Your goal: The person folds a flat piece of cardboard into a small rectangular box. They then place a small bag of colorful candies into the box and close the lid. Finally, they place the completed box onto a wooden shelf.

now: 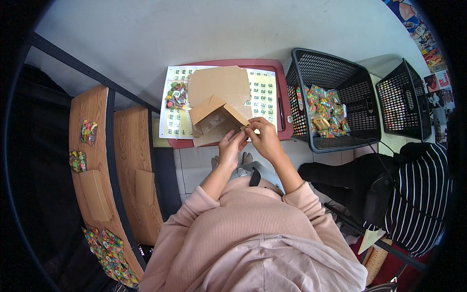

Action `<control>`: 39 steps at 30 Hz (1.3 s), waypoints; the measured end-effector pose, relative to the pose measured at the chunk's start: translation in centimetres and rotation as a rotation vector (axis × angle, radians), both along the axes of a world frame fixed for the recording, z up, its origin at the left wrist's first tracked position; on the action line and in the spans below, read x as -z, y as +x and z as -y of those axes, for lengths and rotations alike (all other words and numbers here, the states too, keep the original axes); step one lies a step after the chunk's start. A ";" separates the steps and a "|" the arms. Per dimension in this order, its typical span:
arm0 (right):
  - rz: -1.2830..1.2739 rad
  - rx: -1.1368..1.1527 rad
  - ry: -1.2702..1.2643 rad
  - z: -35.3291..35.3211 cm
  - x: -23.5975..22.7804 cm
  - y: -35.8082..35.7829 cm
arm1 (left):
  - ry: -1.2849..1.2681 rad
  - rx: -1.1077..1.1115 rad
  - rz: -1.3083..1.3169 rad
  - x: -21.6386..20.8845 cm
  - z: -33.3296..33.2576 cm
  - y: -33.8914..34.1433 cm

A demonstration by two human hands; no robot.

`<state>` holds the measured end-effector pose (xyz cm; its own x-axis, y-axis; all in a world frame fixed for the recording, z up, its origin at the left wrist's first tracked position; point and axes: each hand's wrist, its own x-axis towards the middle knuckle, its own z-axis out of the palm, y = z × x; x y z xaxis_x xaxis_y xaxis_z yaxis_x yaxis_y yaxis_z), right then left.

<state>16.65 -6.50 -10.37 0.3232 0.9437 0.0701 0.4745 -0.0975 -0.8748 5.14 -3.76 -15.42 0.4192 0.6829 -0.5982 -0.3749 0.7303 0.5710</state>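
Note:
A brown cardboard box, partly folded up, stands on the printed sheet in front of me. Its wide flap lies back toward the wall. My right hand pinches the box's near right corner between thumb and fingers. Close beside it, my left hand has its fingertips closed on the same corner from the near side. To the left of the flap, a clear bag of colourful candies rests on the sheet.
Beneath the sheet is a red tabletop. Right of it stands a black basket holding candy packs, then another black basket. A wooden shelf at left bears candy bags and a cardboard piece. Striped clothing is at right.

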 end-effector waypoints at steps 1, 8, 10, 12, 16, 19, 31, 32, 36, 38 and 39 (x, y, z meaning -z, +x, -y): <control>0.005 0.006 -0.003 0.0 -0.1 -0.1 | 0.003 -0.006 0.021 0.1 -0.1 0.0; 0.253 -0.017 -0.004 -0.4 -2.3 0.6 | 0.014 -0.026 0.029 -0.1 -0.2 0.8; 0.267 0.015 -0.023 -0.5 -2.0 0.9 | 0.013 -0.021 0.053 0.1 -0.2 1.0; 0.269 0.034 -0.010 -0.6 -1.7 1.1 | 0.005 -0.013 0.080 0.2 -0.3 1.3; 0.264 0.049 0.028 -0.8 -1.7 1.0 | 0.025 0.007 0.135 1.4 -1.0 1.6; 0.249 0.067 0.025 -0.8 -1.6 0.9 | 0.038 0.009 0.122 1.1 -1.2 1.8; 0.284 0.145 0.033 -1.1 -0.4 0.6 | 0.031 -0.063 0.048 -0.6 -1.1 2.5; 0.295 0.141 0.032 -1.2 -0.4 0.5 | 0.037 -0.072 0.048 -0.4 -1.1 2.5; 0.325 0.187 -0.002 -1.3 -0.9 0.1 | 0.037 -0.110 -0.011 -0.9 -0.7 3.0; 0.336 0.197 -0.031 -1.3 -1.0 -0.1 | 0.033 -0.131 0.003 -0.5 -0.6 3.2; 0.337 0.190 -0.031 -1.3 -1.0 -0.2 | 0.031 -0.142 0.009 -0.3 -0.5 3.2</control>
